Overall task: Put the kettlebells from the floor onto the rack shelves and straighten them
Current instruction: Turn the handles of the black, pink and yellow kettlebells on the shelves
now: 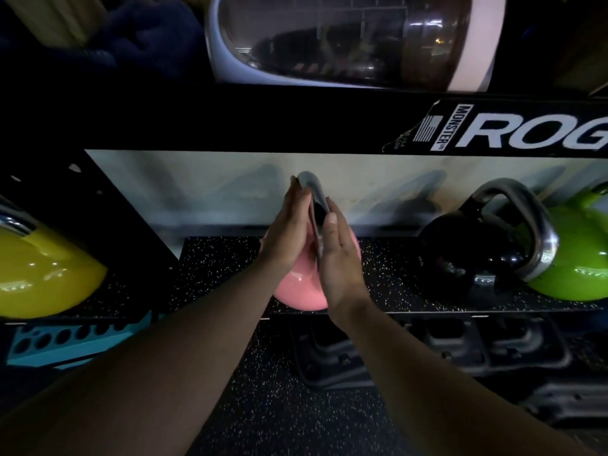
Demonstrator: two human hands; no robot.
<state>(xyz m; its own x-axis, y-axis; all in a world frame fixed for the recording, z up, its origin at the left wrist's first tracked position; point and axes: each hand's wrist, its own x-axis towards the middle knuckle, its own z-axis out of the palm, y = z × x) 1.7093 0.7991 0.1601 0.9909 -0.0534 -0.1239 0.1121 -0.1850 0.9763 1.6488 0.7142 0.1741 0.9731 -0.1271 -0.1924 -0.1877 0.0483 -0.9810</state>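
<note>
Pink kettlebell (pixel 296 287) shelved, handle (pixel 312 189) pressed between flat left hand (pixel 289 232), right hand (pixel 339 258), fingers straight; black (pixel 467 255), green (pixel 572 255) shelved 3 o'clock; straightening likely underway.

Speckled rack shelf (pixel 394 284) held: pink kettlebell (pixel 296 291), centre; black kettlebell (pixel 460 258) at its 3 o'clock; green kettlebell (pixel 575 258) just beyond; yellow kettlebell (pixel 42 278) at 9 o'clock.

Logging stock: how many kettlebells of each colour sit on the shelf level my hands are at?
Yellow kettlebell: 1
Pink kettlebell: 1
Black kettlebell: 1
Green kettlebell: 1
Total: 4
</note>
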